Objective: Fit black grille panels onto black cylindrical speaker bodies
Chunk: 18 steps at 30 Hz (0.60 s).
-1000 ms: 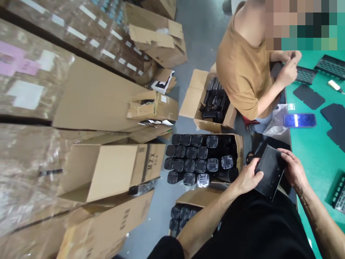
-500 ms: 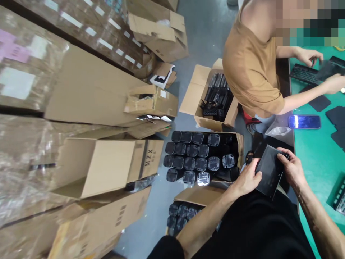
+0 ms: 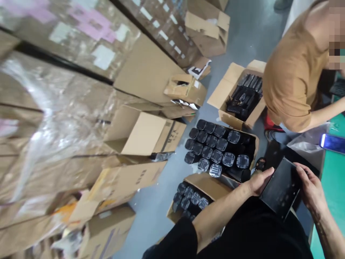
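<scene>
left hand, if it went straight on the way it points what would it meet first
The black panel, which the left hand already touches at the edge. Past that, the line seems to run toward the clear bag, though depth is unclear.

The panel (image 3: 281, 189) lies between the left hand (image 3: 260, 181) and the right hand (image 3: 312, 187), left of the table (image 3: 330, 201), whose left edge bears a phone (image 3: 332, 143). Farther left stands a carton (image 3: 256, 144) with parts (image 3: 216, 156) in it; a second carton (image 3: 207, 185) lies nearer, a third carton (image 3: 225, 84) farther, left of a co-worker (image 3: 288, 82). Across the floor (image 3: 151, 201), boxes (image 3: 145, 135) line the left.
</scene>
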Motion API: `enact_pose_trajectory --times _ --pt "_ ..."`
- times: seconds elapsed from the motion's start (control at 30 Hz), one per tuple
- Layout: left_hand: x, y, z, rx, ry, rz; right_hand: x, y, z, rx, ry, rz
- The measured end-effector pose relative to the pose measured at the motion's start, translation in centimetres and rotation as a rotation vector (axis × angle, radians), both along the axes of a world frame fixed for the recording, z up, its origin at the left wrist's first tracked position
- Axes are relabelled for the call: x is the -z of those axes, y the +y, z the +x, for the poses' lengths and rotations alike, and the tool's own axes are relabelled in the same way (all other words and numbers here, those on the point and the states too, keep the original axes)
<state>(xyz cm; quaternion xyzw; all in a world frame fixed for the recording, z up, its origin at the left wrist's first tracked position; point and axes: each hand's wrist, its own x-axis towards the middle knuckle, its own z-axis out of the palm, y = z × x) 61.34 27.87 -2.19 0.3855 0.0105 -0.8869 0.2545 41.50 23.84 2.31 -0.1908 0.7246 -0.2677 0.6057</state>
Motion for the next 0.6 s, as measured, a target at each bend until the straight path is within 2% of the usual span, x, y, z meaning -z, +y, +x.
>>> enact_pose_trajectory --times 0.1,0.17,0.23,0.3,0.37,0.43,0.5,0.6 --pt "1.2 1.3 0.9 -0.168 0.092 0.238 1.4 -0.9 0.7 -0.117 -0.155 0.016" --pt "1.2 2.4 2.5 -0.269 0.082 0.321 3.5 -1.4 1.3 -0.209 -0.173 -0.061" --pt "0.8 3.6 4.7 -0.371 0.012 0.352 6.9 -1.5 2.8 -0.416 0.013 -0.205" --pt "0.1 5.0 7.5 -0.486 -0.078 0.348 11.2 -0.9 5.4 -0.731 0.246 -0.336" --pt "-0.8 6.6 10.3 -0.582 -0.114 0.332 15.4 0.2 9.0 -0.951 0.249 -0.384" --pt "-1.9 8.4 12.8 -0.622 -0.118 0.332 18.7 1.2 12.7 -1.176 0.224 -0.418" --pt "-2.9 10.3 14.7 -0.638 -0.169 0.343 20.6 1.3 15.5 -1.369 0.218 -0.433" --pt "-3.3 12.1 17.8 -0.67 -0.199 0.317 21.9 -0.3 17.8 -1.554 0.203 -0.448"
